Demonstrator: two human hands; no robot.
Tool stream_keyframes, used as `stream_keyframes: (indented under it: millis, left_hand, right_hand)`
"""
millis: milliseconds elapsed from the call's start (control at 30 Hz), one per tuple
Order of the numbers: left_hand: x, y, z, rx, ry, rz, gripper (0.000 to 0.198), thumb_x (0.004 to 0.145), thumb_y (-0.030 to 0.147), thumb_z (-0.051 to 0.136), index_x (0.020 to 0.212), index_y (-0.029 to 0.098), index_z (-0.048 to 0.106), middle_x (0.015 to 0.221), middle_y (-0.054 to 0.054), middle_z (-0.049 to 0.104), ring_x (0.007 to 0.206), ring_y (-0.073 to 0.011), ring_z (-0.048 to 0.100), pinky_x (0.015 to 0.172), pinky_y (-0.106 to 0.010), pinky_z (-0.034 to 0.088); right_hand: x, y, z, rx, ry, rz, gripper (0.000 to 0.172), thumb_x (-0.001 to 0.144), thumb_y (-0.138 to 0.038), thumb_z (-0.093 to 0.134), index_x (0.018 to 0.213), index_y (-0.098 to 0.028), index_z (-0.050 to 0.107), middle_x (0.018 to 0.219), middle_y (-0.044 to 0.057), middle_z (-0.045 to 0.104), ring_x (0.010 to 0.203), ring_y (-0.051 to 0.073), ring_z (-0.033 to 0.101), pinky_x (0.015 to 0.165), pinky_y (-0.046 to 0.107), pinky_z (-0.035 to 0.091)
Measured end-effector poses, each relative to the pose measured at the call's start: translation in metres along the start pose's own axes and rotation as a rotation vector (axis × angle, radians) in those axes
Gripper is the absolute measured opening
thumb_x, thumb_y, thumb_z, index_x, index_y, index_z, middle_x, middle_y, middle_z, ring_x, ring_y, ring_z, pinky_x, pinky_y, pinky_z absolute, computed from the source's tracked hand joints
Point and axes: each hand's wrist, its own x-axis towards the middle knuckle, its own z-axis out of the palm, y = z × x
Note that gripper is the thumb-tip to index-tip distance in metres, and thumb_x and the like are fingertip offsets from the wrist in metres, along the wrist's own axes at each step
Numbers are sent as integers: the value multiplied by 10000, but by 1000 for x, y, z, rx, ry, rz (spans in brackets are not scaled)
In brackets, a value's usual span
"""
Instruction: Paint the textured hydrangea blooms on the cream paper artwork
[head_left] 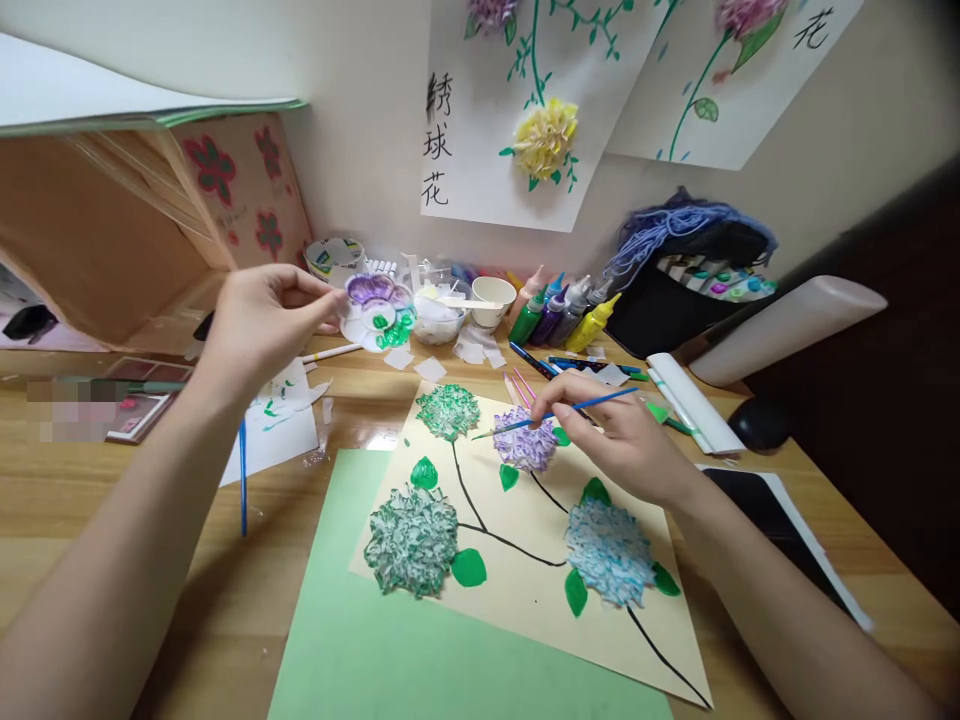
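Note:
My left hand (262, 315) pinches the edge of a white flower-shaped paint palette (365, 322), tilted so its wells of purple and green paint show. A thin blue paintbrush (604, 398) is held in my right hand (611, 430), its tip pointing left above the cream paper (517, 600). On that paper are a small green flower (448, 411), a purple flower (525, 445) partly behind the brush, a larger dark green flower (412, 543) and a light blue flower (611, 548). Black stems and painted green leaves (469, 568) join them.
Under the cream paper lies a green sheet (420, 670). Paint bottles (592, 322), a paper cup (493, 300) and a bowl (441, 315) stand along the wall. At left lie a second blue brush (243, 480) and a paint-marked paper (281, 425); a cardboard box (247, 190) stands behind.

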Motion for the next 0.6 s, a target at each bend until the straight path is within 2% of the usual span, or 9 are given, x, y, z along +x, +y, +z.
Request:
stream_keyframes:
  millis: [100,233,433,600]
  left_hand:
    - [0,3,-6,58,67,5,245,703,333,689,799,108,706,653,-34,673,602,-122,633,647,-293,544]
    - [-1,6,-6,88,75,4,243,700,334,677,797,114,714,629,-24,661,569,-120,626,631,-316,554]
    - [-8,25,-6,132,69,-26,267,717,329,667,826,90,716,665,-30,674,614,-121,634,739,-402,557]
    - [-10,28,-7,135,73,-5,266,728,319,675,827,73,706,644,-19,647,657,-155,662,792,-460,542]
  right_hand:
    - [1,-2,6,-88,-16,-32,192,896,-196,431,827,-202,610,802,19,626,757,152,575,690,286,425]
    - [1,-3,9,-112,-64,-94,191,898,-180,435,844,-200,618,819,23,656,786,150,590,725,287,440]
    - [-1,2,14,-160,-95,-275,167,883,-147,446,905,-209,600,838,33,678,813,172,597,746,327,457]
    - [-2,5,16,-165,-115,-287,163,874,-150,458,940,-218,592,839,42,670,821,184,590,726,335,482]
